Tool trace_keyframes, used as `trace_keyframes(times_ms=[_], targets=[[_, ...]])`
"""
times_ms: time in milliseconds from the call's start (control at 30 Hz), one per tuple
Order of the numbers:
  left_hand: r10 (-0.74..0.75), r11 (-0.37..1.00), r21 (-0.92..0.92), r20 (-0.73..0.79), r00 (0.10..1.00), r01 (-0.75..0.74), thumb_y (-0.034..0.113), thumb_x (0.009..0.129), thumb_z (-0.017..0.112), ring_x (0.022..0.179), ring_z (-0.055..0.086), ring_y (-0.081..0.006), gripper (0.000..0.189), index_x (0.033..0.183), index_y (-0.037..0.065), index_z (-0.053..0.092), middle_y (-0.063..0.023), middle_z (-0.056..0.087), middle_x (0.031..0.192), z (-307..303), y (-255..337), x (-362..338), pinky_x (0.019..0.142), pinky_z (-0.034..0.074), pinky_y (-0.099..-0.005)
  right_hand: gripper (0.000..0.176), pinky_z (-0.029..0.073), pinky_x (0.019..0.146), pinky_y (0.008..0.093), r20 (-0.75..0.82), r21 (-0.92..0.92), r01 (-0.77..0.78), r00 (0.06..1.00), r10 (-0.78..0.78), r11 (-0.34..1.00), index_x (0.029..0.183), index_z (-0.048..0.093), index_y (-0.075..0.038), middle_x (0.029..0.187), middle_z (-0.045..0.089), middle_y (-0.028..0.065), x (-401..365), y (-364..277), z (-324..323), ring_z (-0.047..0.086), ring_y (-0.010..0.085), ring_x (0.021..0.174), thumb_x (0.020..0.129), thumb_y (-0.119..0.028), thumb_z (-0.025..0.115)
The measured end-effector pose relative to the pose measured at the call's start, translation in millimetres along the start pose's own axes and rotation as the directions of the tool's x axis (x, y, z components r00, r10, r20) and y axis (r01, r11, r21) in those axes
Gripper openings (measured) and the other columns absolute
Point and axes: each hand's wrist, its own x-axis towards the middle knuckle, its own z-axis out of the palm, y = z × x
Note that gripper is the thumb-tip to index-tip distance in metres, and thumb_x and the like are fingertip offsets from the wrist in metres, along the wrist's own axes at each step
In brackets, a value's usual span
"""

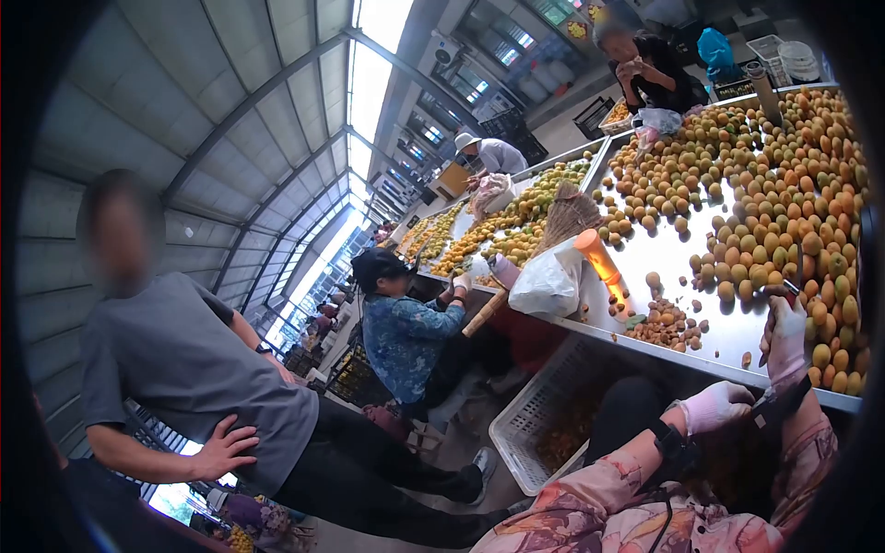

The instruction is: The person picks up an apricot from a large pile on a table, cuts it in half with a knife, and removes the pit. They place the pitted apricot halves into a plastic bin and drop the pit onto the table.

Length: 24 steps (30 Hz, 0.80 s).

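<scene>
Both hands wear pale pink-white gloves. My left hand (pixel 717 406) is at the table's front edge with its fingers curled together; what it holds, if anything, is hidden. To its right, my right hand (pixel 784 330) is closed around a small red-and-dark tool (pixel 789 289) beside the heap of orange-green fruit (pixel 763 241). The fruit lies on a shiny metal table (pixel 664 258). A pile of small brown pieces (pixel 666 324) lies on the metal to the left of my right hand.
An orange cylinder (pixel 599 260), a white plastic bag (pixel 549 279) and a straw brush (pixel 570 216) lie at the table's left side. Below stands a white crate (pixel 522 433). A person in grey (pixel 212 359) stands left; others work along the tables.
</scene>
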Motion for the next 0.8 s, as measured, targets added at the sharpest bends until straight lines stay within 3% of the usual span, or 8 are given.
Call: trace_keyframes(times_ms=[100,200,267,400,467,633,767,800], targets=[[0.108,0.992,-0.065,-0.016,0.994,-0.109,0.019,0.091,0.059,0.087,0.064,-0.0164,0.039,0.124,-0.001,0.064,-0.0075,0.070,0.101,-7,28,-8,0.079,0.052,-0.0278,0.015,0.025,0.029,0.0243,-0.014,0.003,-0.048,0.999,0.048,0.999,0.106,0.059,-0.008,0.058,0.038,-0.0050,5,-1,-2,0.031,0.0063,0.035,0.095,-0.013,0.052],[0.062,0.815,-0.574,-0.052,0.997,-0.081,0.025,0.092,0.064,0.077,0.061,-0.0116,0.057,0.143,0.004,0.049,-0.0068,0.069,0.104,-30,44,-41,0.066,0.049,-0.0227,0.015,0.026,0.030,0.0251,-0.012,0.022,-0.064,0.998,0.064,0.998,0.105,0.060,-0.008,0.058,0.037,-0.0049,4,-4,-3,0.030,0.0070,0.036,0.094,-0.015,0.052],[0.497,0.428,-0.801,-0.179,0.849,-0.419,0.037,0.090,0.072,0.064,0.056,-0.0077,0.083,0.156,0.010,0.028,-0.0068,0.068,0.109,-53,40,-59,0.055,0.042,-0.0204,0.014,0.027,0.031,0.0248,0.002,0.052,-0.054,0.999,0.054,0.997,0.104,0.060,-0.008,0.058,0.037,-0.0048,3,-11,-4,0.030,0.0068,0.036,0.094,-0.015,0.052],[0.807,0.023,-0.770,-0.363,0.467,-0.637,0.046,0.086,0.075,0.051,0.052,-0.0054,0.097,0.160,0.019,0.019,-0.0084,0.059,0.135,-84,74,-104,0.049,0.039,-0.0204,0.014,0.027,0.032,0.0243,0.009,0.047,-0.066,0.998,0.065,0.997,0.104,0.060,-0.007,0.057,0.036,-0.0051,5,-15,-7,0.030,0.0064,0.037,0.095,-0.014,0.051],[0.874,-0.033,-0.741,-0.347,0.341,-0.670,0.045,0.086,0.076,0.051,0.052,-0.0036,0.096,0.160,0.022,0.020,-0.0095,0.049,0.150,-96,93,-122,0.046,0.039,-0.0191,0.014,0.027,0.032,0.0240,0.021,0.048,-0.035,0.999,0.034,0.998,0.102,0.060,-0.007,0.057,0.037,-0.0050,6,-12,-10,0.030,0.0062,0.037,0.096,-0.014,0.051],[0.951,-0.001,-0.706,-0.220,0.218,-0.708,0.035,0.089,0.073,0.049,0.051,-0.0022,0.092,0.161,0.023,0.017,-0.0090,0.036,0.160,-92,130,-145,0.042,0.037,-0.0168,0.014,0.026,0.031,0.0234,0.025,0.076,-0.029,0.999,0.027,0.997,0.103,0.060,-0.006,0.058,0.038,-0.0054,3,-23,-10,0.030,0.0054,0.037,0.097,-0.014,0.050],[0.807,-0.059,-0.689,-0.459,0.372,-0.723,0.036,0.088,0.073,0.048,0.050,-0.0038,0.093,0.161,0.025,0.017,-0.0056,0.033,0.161,-93,123,-145,0.043,0.038,-0.0183,0.014,0.025,0.031,0.0232,0.016,0.130,-0.017,1.000,0.015,0.991,0.104,0.060,-0.006,0.059,0.039,-0.0054,-4,-33,-9,0.028,0.0049,0.037,0.098,-0.014,0.050],[0.850,0.023,-0.676,-0.374,0.370,-0.737,0.038,0.087,0.073,0.046,0.050,-0.0045,0.092,0.160,0.024,0.020,-0.0053,0.037,0.160,-93,123,-141,0.043,0.038,-0.0202,0.013,0.025,0.031,0.0233,0.027,0.157,-0.013,1.000,0.009,0.988,0.105,0.060,-0.007,0.059,0.040,-0.0050,-1,-32,-14,0.030,0.0050,0.037,0.098,-0.014,0.051]])
